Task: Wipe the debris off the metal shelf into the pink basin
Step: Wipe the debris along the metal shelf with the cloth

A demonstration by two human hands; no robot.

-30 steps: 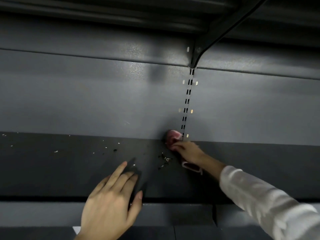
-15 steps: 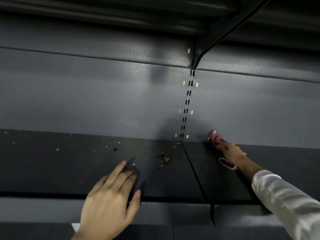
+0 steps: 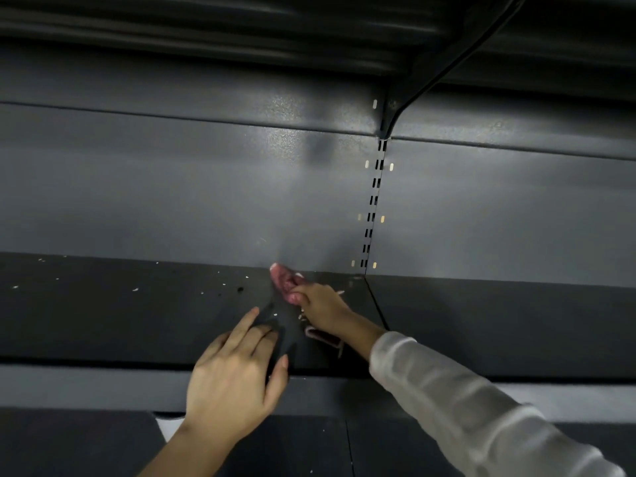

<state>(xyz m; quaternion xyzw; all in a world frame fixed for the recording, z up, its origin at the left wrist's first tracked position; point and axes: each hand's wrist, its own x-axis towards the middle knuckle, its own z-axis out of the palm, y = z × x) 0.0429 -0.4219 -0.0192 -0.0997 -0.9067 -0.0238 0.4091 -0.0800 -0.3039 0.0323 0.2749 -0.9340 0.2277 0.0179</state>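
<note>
My right hand (image 3: pixel 321 306) is closed around a pink cloth (image 3: pixel 284 282) and presses it against the back of the dark metal shelf (image 3: pixel 103 321), where the shelf meets the back panel. A loose end of the cloth (image 3: pixel 323 337) trails under my wrist. Small pale and dark crumbs of debris (image 3: pixel 241 289) lie scattered on the shelf to the left of the cloth. My left hand (image 3: pixel 234 376) rests flat at the shelf's front edge, fingers apart, holding nothing. The pink basin is not in view.
A grey back panel (image 3: pixel 172 201) rises behind the shelf, with a slotted upright (image 3: pixel 373 208) and a bracket (image 3: pixel 430 77) carrying the shelf above. A seam (image 3: pixel 377 304) splits the shelf into left and right sections. A lower shelf (image 3: pixel 69 442) lies beneath.
My right hand swept with the cloth from the upright to the right section and has now come back left, past the seam, over the crumb pile. My left hand stayed in place.
</note>
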